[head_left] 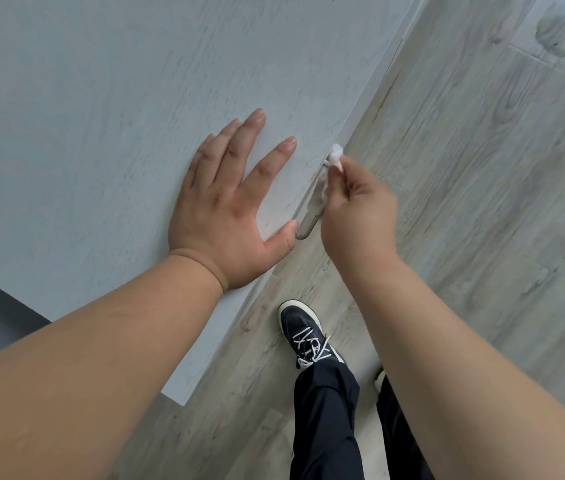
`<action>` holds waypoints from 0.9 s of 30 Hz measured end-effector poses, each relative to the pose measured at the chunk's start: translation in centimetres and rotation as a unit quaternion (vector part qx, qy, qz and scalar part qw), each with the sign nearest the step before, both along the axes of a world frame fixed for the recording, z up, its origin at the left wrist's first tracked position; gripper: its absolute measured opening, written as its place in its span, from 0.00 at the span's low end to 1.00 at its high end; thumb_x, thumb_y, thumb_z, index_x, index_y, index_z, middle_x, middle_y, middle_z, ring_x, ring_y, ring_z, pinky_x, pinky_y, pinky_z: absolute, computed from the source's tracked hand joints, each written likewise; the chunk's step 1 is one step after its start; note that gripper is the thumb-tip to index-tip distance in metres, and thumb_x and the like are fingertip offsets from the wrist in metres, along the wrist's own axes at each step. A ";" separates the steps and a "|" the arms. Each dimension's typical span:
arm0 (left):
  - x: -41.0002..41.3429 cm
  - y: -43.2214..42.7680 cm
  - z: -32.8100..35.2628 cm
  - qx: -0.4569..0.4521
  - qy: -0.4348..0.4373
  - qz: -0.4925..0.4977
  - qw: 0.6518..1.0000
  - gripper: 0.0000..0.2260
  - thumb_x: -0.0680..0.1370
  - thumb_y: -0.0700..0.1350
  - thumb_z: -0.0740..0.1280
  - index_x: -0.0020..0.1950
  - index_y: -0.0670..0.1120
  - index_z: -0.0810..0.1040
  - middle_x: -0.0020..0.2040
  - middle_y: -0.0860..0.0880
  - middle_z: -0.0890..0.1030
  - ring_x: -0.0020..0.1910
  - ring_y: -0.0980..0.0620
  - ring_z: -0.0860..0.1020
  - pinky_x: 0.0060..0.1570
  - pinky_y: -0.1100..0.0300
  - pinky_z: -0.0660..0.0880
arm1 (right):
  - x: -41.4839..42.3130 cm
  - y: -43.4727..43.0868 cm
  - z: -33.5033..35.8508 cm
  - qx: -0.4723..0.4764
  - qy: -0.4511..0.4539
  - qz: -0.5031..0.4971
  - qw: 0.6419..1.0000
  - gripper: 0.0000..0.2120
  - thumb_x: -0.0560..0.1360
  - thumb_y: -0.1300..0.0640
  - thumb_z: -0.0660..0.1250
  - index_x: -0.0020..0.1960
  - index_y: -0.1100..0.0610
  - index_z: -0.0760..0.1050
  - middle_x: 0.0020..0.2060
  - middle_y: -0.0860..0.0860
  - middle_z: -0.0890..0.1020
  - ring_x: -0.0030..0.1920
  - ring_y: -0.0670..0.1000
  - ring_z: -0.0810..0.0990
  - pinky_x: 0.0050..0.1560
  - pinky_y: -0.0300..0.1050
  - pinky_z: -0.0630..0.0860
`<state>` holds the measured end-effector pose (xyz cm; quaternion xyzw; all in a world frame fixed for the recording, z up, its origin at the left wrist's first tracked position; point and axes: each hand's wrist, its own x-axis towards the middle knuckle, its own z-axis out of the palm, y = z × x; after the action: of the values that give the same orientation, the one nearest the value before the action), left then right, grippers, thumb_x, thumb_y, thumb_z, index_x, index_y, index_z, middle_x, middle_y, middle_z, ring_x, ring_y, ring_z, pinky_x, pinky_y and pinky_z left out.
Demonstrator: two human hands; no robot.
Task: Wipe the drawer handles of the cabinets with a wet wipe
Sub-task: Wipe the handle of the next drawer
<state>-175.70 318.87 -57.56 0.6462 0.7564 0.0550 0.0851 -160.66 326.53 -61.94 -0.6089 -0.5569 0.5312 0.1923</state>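
Right hand pinching the wet wipe on the handle at the worktop front edge; left hand spread flat. I'd wrap and slide along.

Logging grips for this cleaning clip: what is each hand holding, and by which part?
The right hand pinches the wet wipe near its bunched upper end, against the drawer handle. The left hand holds nothing; it lies flat on the cabinet.
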 end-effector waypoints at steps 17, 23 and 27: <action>0.0 0.1 0.1 -0.005 -0.002 0.000 1.000 0.37 0.73 0.59 0.68 0.81 0.51 0.66 0.83 0.41 0.61 0.81 0.38 0.60 0.78 0.38 0.59 | 1.2 1.2 -0.2 0.202 -0.075 0.063 0.974 0.05 0.79 0.56 0.70 0.45 0.53 0.84 0.38 0.47 0.85 0.39 0.49 0.82 0.38 0.46 0.77; 0.0 0.0 0.1 -0.002 0.000 0.001 1.000 0.37 0.73 0.59 0.68 0.81 0.51 0.66 0.83 0.41 0.60 0.81 0.38 0.60 0.78 0.38 0.59 | 0.3 1.4 -0.2 0.005 -0.016 0.010 1.000 0.12 0.82 0.46 0.64 0.45 0.50 0.81 0.34 0.48 0.82 0.37 0.52 0.83 0.40 0.57 0.82; 0.0 0.1 0.0 -0.003 0.005 -0.002 1.000 0.38 0.72 0.59 0.68 0.81 0.51 0.66 0.83 0.41 0.60 0.81 0.38 0.60 0.78 0.39 0.59 | -0.1 2.2 -0.5 -0.038 -0.047 0.032 0.998 0.23 0.83 0.42 0.57 0.40 0.58 0.75 0.33 0.57 0.79 0.37 0.61 0.80 0.38 0.62 0.81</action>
<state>-175.68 318.94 -57.53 0.6479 0.7555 0.0494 0.0833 -160.74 328.74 -62.44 -0.6220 -0.5637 0.5287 0.1259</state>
